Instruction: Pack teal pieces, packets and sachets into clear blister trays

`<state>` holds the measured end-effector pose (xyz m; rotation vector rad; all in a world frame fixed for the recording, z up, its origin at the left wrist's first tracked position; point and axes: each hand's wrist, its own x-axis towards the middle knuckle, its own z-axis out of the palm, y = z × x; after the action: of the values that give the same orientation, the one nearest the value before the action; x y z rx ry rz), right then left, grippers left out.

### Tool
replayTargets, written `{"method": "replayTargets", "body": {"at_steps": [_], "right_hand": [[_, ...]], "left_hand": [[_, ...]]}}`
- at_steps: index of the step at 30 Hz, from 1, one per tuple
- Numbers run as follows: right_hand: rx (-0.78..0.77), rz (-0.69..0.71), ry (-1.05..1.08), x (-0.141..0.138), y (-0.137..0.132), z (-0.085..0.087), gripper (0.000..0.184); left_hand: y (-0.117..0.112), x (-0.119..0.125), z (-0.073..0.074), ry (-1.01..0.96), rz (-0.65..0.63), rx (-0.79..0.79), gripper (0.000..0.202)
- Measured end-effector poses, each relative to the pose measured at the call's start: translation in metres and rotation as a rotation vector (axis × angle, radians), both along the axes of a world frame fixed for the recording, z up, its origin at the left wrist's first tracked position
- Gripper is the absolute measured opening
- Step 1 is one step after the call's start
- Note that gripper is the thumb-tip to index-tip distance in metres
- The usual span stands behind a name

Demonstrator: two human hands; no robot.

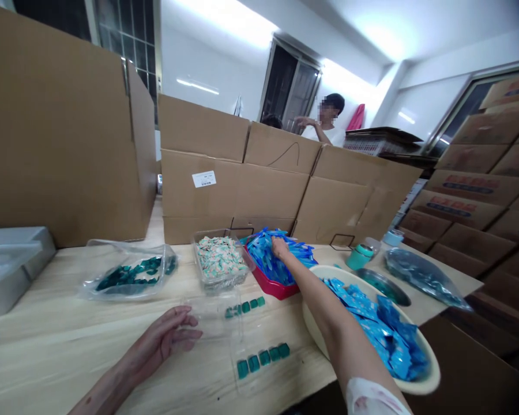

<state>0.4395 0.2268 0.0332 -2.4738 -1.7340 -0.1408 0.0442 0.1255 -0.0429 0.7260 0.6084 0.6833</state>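
Right hand [279,248] on glossy blue packets [266,259]

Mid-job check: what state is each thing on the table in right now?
Left hand: open, empty.
Right hand: fingers among blue packets, grip unclear.
Red tray: heaped with packets.
Cream basin: holding loose packets.
Clear blister tray: partly filled, teal squares in two rows.
Clear plastic bag: holding teal pieces.

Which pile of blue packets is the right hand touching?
The blue packets in the red tray: the right hand touches them at the tray's far side, while the other packets lie in the cream basin nearer the person.
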Motion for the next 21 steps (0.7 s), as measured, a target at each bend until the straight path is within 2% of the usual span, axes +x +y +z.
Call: {"method": "replayTargets", "body": {"at_steps": [4, 9, 12, 14, 15, 17, 19, 21], "right_hand": [[0.018, -0.01, 0.077, 0.0, 0.0, 0.006, 0.03], [0.099, 0.1, 0.211, -0.008, -0.027, 0.028, 0.026], [0.091, 0.3, 0.351, -0.036, -0.06, 0.035, 0.033], [0.065, 0.62, 0.462, -0.063, -0.09, 0.035, 0.031], [0.066, 0.753, 0.45, -0.078, -0.106, 0.034, 0.027], [0.113, 0.928, 0.356, -0.106, -0.135, 0.029, 0.026], [0.161, 0.969, 0.229, -0.127, -0.153, 0.021, 0.03], [0.185, 0.95, 0.122, -0.14, -0.16, 0.011, 0.036]], "left_hand": [[0.001, 0.0, -0.001, -0.018, -0.004, 0.014, 0.022], [-0.001, 0.0, 0.0, -0.019, 0.023, 0.039, 0.026], [0.0, 0.0, -0.002, -0.053, -0.013, 0.062, 0.028], [0.001, -0.001, -0.004, -0.074, -0.039, 0.071, 0.028], [0.001, -0.001, -0.005, -0.079, -0.048, 0.078, 0.028], [0.001, -0.002, -0.005, -0.078, -0.062, 0.097, 0.027], [-0.001, -0.003, -0.003, -0.07, -0.078, 0.117, 0.028], [-0.003, -0.003, 0.0, -0.066, -0.094, 0.134, 0.028]]}}
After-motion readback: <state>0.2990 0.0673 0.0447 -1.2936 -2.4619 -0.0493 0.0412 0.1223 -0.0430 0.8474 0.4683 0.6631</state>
